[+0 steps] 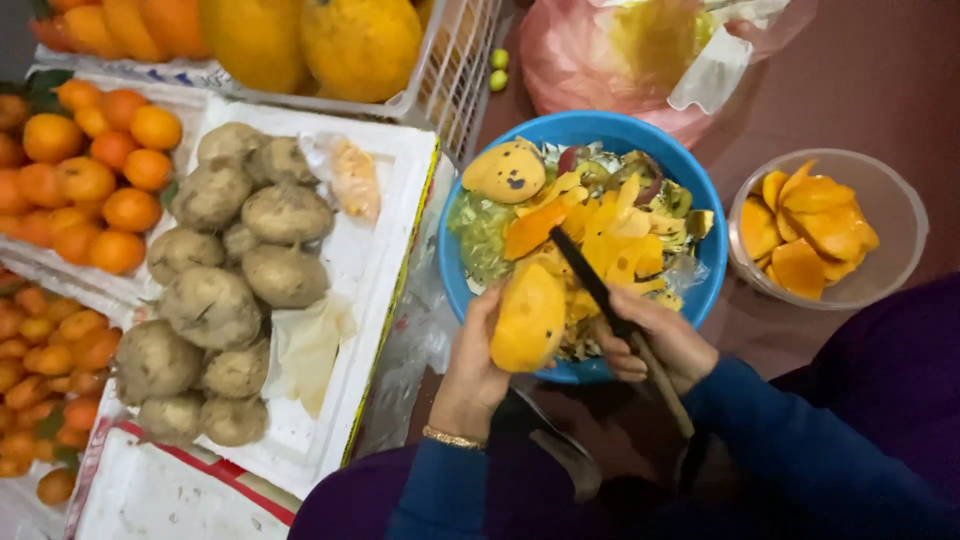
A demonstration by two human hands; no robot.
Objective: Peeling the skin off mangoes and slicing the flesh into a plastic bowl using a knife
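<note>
While the left hand (472,370) cups a half-peeled mango (528,315), the right hand (655,345) closes around a knife (600,292).

Mango: oval, smooth yellow-orange flesh, held between left thumb and curled fingers over the near rim of the blue bowl (455,270). Knife: dark, slim blade slanting up just right of the fruit, wooden handle pressed in the right fist. Beyond the grip, bowl holds limp peels; right of it, clear tub (890,200) of glossy slices. Left: rough brown tubers (215,300) on white foam.
</note>
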